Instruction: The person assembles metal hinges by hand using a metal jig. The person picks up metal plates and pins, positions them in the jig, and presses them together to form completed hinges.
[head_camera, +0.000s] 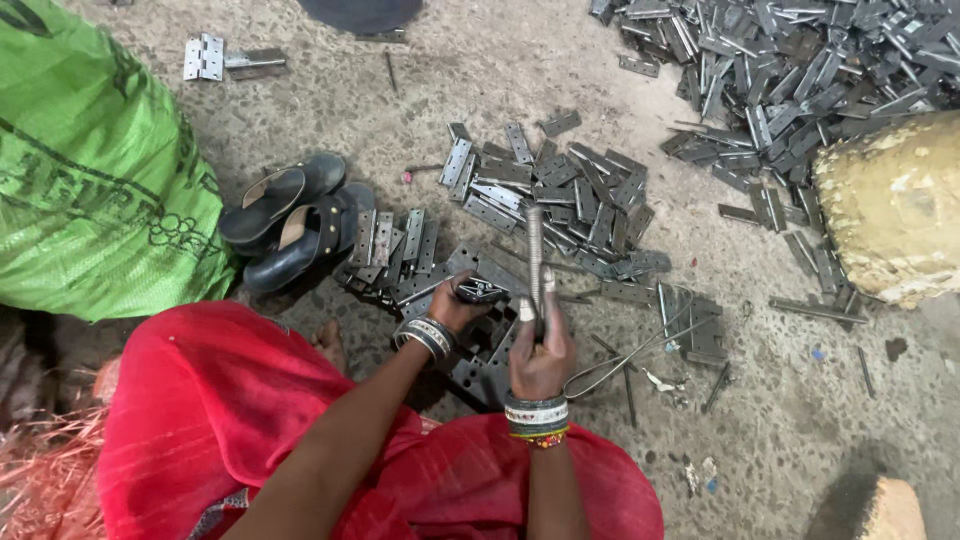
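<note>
Right hand (541, 355), centre frame: closed around a long grey metal rod (535, 250), lower end hidden in the fist. Left hand (462, 298), just left: curled over a small dark metal hinge piece (481, 290), partly hidden; both above flat grey hinge plates (560, 195) on the floor.

- The right hand (541, 352) grips a long threaded metal rod (535, 255), held upright.
- The left hand (458, 303) holds a metal hinge (480, 290) just beside the rod.
- Loose hinge plates (560, 200) lie scattered on the concrete floor (790, 400).
- Dark sandals (295, 215) sit beside a green sack (90, 170).
</note>
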